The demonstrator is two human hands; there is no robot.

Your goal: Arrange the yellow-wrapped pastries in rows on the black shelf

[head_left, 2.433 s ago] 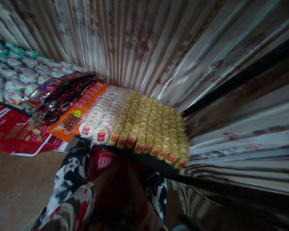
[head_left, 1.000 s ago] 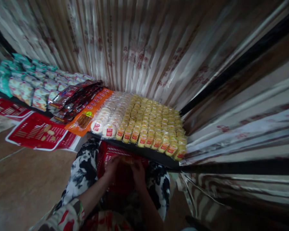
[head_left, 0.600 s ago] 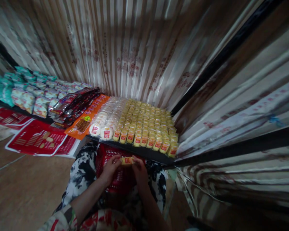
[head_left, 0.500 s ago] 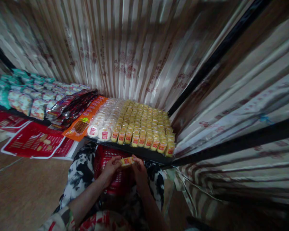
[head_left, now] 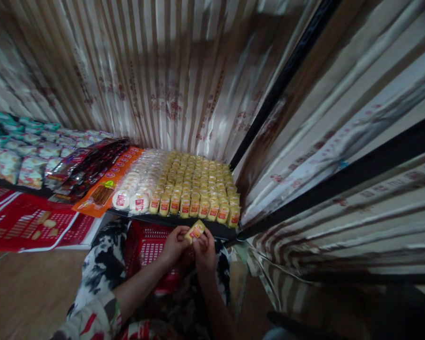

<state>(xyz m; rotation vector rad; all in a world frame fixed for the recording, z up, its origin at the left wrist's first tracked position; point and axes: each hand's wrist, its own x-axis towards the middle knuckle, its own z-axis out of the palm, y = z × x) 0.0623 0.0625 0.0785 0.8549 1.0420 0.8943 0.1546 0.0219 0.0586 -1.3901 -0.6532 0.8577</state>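
Note:
Both my hands are raised over a red plastic basket (head_left: 147, 248) on my lap. My left hand (head_left: 175, 244) and my right hand (head_left: 205, 248) are closed on the same small yellow snack packet (head_left: 195, 231) with a red label, each pinching one end. The packet sits just below the front edge of a dark shelf (head_left: 184, 220). On that shelf lie several rows of the same yellow packets (head_left: 194, 182). Beside them on the left are rows of round white packets (head_left: 138, 182).
Further left on the shelf are orange packets (head_left: 108, 182), dark red packets (head_left: 81, 167) and green-and-white bags (head_left: 14, 151). Red printed boxes (head_left: 31, 226) stand below. Striped shiny sheeting (head_left: 170, 75) backs the shelf, and dark rails (head_left: 279, 80) cross at the right. Brown floor (head_left: 24, 293) lies lower left.
My hands came up out of the red basket holding the yellow packet and lifted it toward the shelf edge. The view has swung to the right.

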